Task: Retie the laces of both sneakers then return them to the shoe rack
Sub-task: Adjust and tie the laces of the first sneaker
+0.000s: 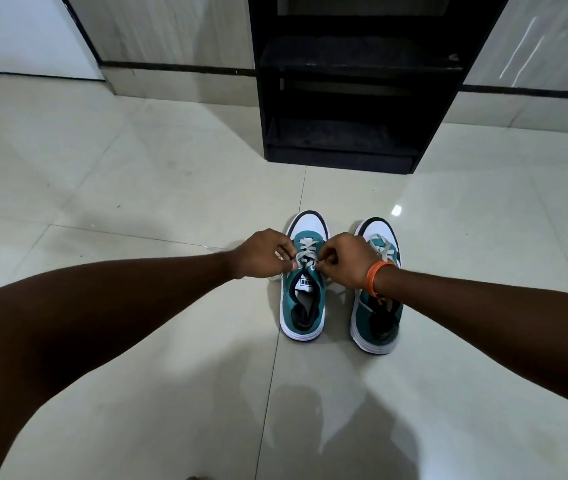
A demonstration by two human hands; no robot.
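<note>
Two teal and white sneakers stand side by side on the floor, toes pointing away from me. The left sneaker [304,306] has pale laces [306,252] crossing its tongue. My left hand [263,252] pinches the lace end at the shoe's left side, and my right hand [350,259] pinches the lace end at its right side, near the top eyelets. The right sneaker [377,318] lies partly under my right wrist, which wears an orange band; its laces [381,245] lie loose over the tongue. The black shoe rack [348,98] stands beyond the shoes.
Glossy pale floor tiles [137,188] spread all around the shoes. The rack's dark shelves hold nothing that I can see. A wall with a dark skirting strip [178,69] runs behind the rack, and a white door panel [23,32] is at the far left.
</note>
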